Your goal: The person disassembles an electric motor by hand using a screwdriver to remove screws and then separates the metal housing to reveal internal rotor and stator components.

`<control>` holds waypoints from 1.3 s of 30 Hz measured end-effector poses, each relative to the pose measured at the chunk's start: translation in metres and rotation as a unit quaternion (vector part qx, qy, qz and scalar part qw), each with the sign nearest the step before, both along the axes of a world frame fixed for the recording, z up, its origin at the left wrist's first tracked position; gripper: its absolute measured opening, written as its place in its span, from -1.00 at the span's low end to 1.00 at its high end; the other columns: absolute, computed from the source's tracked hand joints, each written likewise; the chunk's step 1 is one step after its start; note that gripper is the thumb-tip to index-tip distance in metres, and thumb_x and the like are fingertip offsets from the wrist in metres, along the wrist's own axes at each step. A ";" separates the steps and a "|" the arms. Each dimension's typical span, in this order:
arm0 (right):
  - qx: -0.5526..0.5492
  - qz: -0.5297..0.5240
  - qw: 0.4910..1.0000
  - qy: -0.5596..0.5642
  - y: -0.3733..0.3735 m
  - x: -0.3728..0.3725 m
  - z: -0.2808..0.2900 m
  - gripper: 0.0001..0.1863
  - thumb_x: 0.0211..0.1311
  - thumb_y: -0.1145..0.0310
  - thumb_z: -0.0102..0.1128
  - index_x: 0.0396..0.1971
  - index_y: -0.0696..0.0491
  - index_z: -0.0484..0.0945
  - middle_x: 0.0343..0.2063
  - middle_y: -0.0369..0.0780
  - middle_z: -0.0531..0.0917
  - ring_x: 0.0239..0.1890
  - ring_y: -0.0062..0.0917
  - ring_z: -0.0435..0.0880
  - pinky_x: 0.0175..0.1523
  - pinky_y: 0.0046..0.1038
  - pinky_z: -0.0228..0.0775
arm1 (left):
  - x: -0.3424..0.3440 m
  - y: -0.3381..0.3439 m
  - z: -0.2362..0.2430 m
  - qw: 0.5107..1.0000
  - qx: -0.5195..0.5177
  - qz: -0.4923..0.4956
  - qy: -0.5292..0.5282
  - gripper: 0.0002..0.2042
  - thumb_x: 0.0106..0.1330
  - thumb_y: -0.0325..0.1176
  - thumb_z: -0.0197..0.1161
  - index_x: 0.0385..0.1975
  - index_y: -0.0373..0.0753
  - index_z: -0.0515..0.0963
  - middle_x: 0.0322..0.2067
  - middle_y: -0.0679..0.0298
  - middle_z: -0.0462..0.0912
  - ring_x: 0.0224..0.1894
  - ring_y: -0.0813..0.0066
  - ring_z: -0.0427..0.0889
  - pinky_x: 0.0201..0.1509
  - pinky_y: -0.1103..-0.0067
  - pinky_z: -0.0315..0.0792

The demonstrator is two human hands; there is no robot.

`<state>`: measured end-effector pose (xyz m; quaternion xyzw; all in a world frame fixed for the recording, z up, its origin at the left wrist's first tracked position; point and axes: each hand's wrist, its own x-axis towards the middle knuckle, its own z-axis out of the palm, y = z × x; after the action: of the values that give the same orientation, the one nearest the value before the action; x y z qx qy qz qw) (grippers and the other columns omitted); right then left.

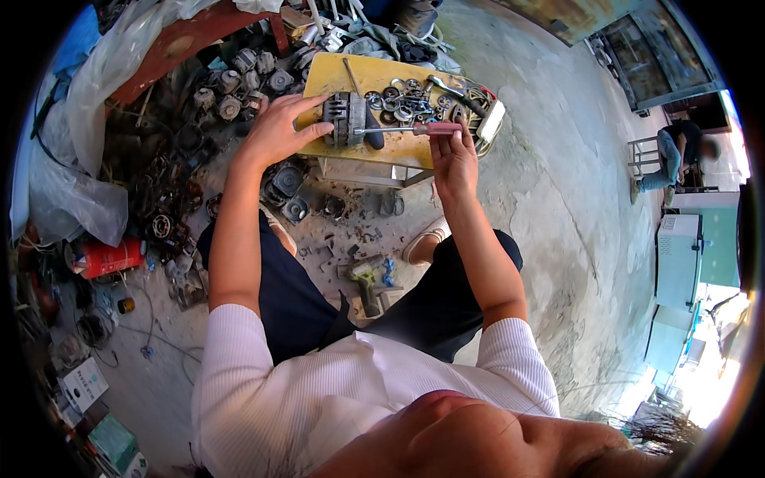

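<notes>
A metal alternator (344, 119) with a slotted, finned casing sits on the yellow table (325, 73). My left hand (275, 131) grips its left side, thumb at the near edge and fingers at the far edge. In my right hand (456, 163) is a screwdriver (437, 128) with a reddish, see-through handle. Its shaft lies level and points left, with the tip at the alternator's right side. Whether the tip sits inside a gap there, I cannot tell. A thin handle (351, 73) slants behind the alternator, its other end hidden.
Loose rings and bearings (406, 102), a ratchet wrench (458, 92) and a white power strip (492, 119) occupy the table's right part. A green cordless drill (365, 285) stands between my feet. Used motor parts (231, 84) heap at left. Another person (677, 151) sits far right.
</notes>
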<state>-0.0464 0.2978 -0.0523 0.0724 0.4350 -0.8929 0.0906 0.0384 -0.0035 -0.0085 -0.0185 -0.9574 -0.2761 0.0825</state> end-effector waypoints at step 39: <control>-0.019 -0.004 0.999 -0.030 0.008 0.001 0.014 -0.57 0.46 0.30 -0.15 0.25 0.09 0.18 0.03 -0.08 0.43 0.09 -0.22 0.51 0.23 -0.17 0.42 | 0.005 0.005 0.006 0.999 -0.007 0.024 0.044 -0.36 -0.04 0.01 0.46 0.09 -0.03 0.49 0.09 0.16 0.50 0.22 0.18 0.37 0.42 0.13 -0.10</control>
<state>-0.0450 0.3053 -0.0381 0.0996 0.4148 -0.8988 0.1012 0.0431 0.0010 -0.0021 -0.0081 -0.9550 -0.2662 0.1306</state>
